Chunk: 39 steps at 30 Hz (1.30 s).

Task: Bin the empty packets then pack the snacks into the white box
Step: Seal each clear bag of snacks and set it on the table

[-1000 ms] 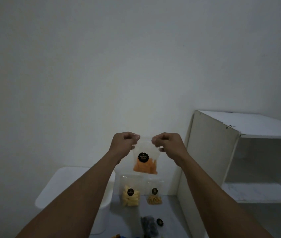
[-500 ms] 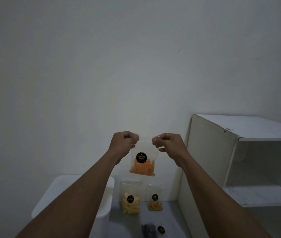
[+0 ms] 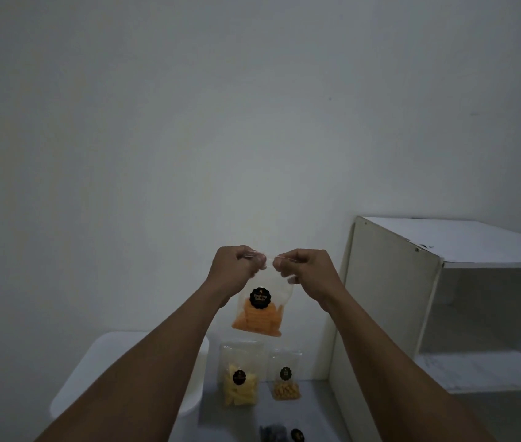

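The orange snack packet [image 3: 257, 311] hangs in the air to the left of the white shelf unit [image 3: 393, 282], about level with its upper compartment. It is a clear bag. The orange pieces fill its lower half, and a round black label [image 3: 260, 297] sits on the front just above them. The bag is a little tilted, with its bottom edge lower on the side toward the shelf unit.

Both hands hold the bag at its top edge. The left hand [image 3: 233, 269] has curled fingers and pinches the top corner farther from the shelf unit. The right hand [image 3: 308, 272] is curled in the same way and pinches the corner nearer to it. The hands are very near each other, with only a short piece of clear edge between them.

Lower down, also left of the shelf unit, two more packets stand upright on the grey desk [image 3: 316, 409] against the wall [image 3: 189, 122]. The small snack packet [image 3: 285, 378], with brownish pieces, is just beside the side panel of the shelf unit. The yellow snack packet [image 3: 240, 374] stands next to it, on its far side from the shelf unit. A dark packet [image 3: 273, 433] lies on the desk at the lower border of the view, partly cut off. The white container [image 3: 131, 362] with rounded corners stands farthest from the shelf unit, partly covered by the left forearm.
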### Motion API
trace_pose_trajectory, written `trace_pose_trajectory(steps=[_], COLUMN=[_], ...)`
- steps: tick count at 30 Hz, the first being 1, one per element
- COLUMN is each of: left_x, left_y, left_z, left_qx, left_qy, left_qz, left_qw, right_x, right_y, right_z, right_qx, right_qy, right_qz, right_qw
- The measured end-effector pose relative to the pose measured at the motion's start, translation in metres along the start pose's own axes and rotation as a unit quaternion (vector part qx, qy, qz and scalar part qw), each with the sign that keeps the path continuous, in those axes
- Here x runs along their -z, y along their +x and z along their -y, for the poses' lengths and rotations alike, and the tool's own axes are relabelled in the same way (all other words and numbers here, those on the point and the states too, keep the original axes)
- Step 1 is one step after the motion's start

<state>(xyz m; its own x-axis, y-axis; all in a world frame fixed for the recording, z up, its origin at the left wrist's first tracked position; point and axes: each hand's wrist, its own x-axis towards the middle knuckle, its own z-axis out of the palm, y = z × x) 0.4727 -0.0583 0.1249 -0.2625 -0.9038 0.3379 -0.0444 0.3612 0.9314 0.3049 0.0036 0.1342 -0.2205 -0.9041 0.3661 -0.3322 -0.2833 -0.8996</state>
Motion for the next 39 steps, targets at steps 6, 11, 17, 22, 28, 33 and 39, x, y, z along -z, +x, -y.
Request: trace_pose_trajectory(steps=[6,11,17,22,28,33,39], left_x=[0.004,0.004,0.0,-0.003,0.001,0.004,-0.006], left_y=[0.004,0.008,0.012,0.011,0.013,0.015,0.02], left_z=[0.006,0.007,0.006,0.001,0.002,0.006,0.009], left_qx=[0.013,0.048,0.021,0.071,0.025,0.063,0.124], left_qy=[-0.028,-0.099,-0.056,-0.107,0.004,0.027,0.085], left_qz=[0.006,-0.02,-0.045,0.039,0.006,0.013,-0.122], left_qw=[0.999,0.994,0.997,0.991,1.0,0.998,0.981], right_x=[0.007,0.012,0.003,0.007,0.006,0.007,-0.001], right_y=[0.001,0.004,0.004,0.011,0.01,0.01,0.008], right_z=[-0.008,-0.01,-0.009,-0.004,-0.008,-0.013,-0.019], right_qx=[-0.007,0.001,0.0,0.023,0.011,-0.005,-0.012], right_qy=[-0.016,-0.025,-0.037,-0.069,-0.034,-0.075,-0.1], right_qz=[0.001,-0.016,0.016,-0.001,0.031,0.03,-0.059], right_qw=[1.0,1.0,0.999,0.997,0.999,0.997,0.993])
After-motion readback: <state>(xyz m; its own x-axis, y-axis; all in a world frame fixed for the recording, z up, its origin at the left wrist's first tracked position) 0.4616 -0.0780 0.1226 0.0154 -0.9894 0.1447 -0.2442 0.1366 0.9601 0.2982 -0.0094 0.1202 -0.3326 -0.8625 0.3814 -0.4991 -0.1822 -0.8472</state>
